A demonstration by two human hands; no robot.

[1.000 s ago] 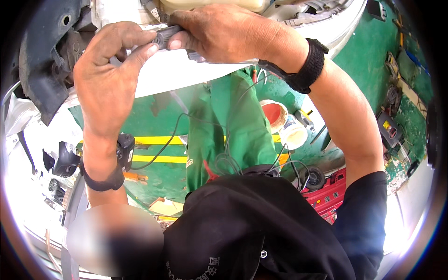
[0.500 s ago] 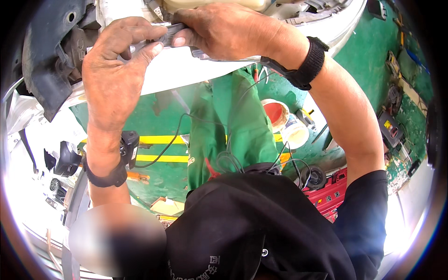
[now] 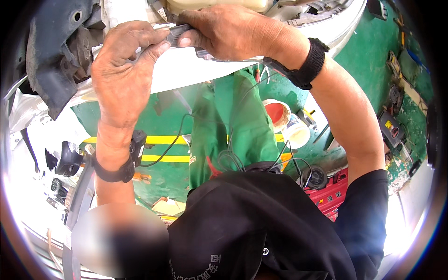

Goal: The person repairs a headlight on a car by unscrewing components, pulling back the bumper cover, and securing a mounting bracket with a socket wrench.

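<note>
My left hand (image 3: 122, 77) is closed, its thumb and fingers pinching one end of a small dark grey strip (image 3: 179, 31) that looks like plastic or rubber. From the other side, my right hand (image 3: 235, 33) grips the same strip between thumb and bent fingers. Both hands meet above the edge of a white car body panel (image 3: 186, 77), with the fingertips almost touching. Much of the strip is hidden by the fingers. A bent dark plastic cover (image 3: 49, 60) hangs on the car left of my left hand.
Buckets stand on the green floor, one red inside (image 3: 276, 114), one white (image 3: 297, 133). A red toolbox (image 3: 329, 193) lies at lower right. Tools and a dark case (image 3: 391, 130) line the right side. A thin cable (image 3: 179, 133) runs from my left wrist strap.
My left hand has shifted a little to the right, toward my right hand. The right hand has moved only slightly. Both still hold the dark strip.
</note>
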